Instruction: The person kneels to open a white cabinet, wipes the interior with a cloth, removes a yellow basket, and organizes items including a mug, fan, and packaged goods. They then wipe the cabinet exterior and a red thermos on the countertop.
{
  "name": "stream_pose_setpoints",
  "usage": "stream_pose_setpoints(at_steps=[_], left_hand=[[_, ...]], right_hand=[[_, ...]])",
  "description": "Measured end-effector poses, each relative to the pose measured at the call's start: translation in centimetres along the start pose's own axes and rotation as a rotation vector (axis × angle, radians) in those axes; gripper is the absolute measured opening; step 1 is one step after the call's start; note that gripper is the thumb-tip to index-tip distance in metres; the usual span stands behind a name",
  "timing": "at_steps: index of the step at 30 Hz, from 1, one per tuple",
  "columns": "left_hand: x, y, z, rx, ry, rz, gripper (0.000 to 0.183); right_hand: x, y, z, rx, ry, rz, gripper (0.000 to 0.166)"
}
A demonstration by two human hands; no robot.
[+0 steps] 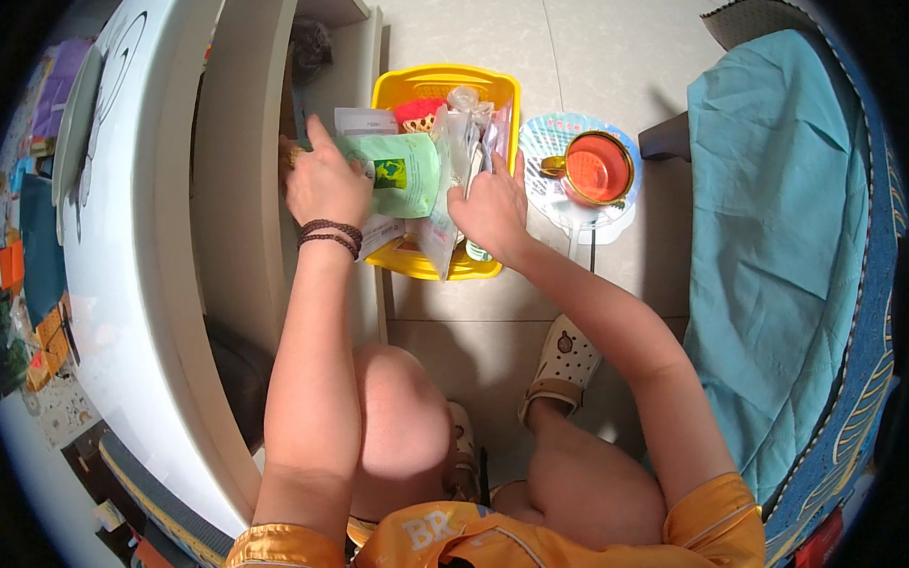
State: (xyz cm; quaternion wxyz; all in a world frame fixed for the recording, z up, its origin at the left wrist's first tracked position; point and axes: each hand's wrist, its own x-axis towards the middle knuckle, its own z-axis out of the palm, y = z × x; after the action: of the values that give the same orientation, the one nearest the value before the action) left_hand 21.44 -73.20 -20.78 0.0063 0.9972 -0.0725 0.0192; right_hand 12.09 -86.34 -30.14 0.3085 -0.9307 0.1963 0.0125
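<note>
A yellow plastic basket (448, 74) stands on the tiled floor, filled with packets. My left hand (329, 176) lies over the left end of a light green packet (410, 170); its fingertips reach to the open drawer's side, and its grip is partly hidden. My right hand (493, 210) is in the basket's right part, against clear plastic bags (451, 156) that stand on edge; whether it grips one is unclear. Behind them lie a red cloth item (418, 111) with a leopard-print part and a crumpled clear bag (465, 100). A white printed packet (364, 121) sits at the back left.
An amber glass mug (598, 169) stands on a round printed hand fan (538, 148) right of the basket. At the left is an open drawer (241, 149) below a white tabletop (136, 273). A teal cloth (760, 242) covers a seat at the right.
</note>
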Motion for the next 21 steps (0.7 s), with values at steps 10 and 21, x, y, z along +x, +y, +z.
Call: stream_pose_setpoints(at_steps=[10, 21], left_hand=[[-0.1, 1.1, -1.1, -0.422, 0.199, 0.220, 0.060], [-3.8, 6.5, 0.7, -0.439, -0.284, 0.378, 0.023]], right_hand=[[-0.2, 0.2, 0.5, -0.003, -0.003, 0.016, 0.047], [-2.9, 1.5, 0.3, -0.008, 0.057, -0.324, 0.086]])
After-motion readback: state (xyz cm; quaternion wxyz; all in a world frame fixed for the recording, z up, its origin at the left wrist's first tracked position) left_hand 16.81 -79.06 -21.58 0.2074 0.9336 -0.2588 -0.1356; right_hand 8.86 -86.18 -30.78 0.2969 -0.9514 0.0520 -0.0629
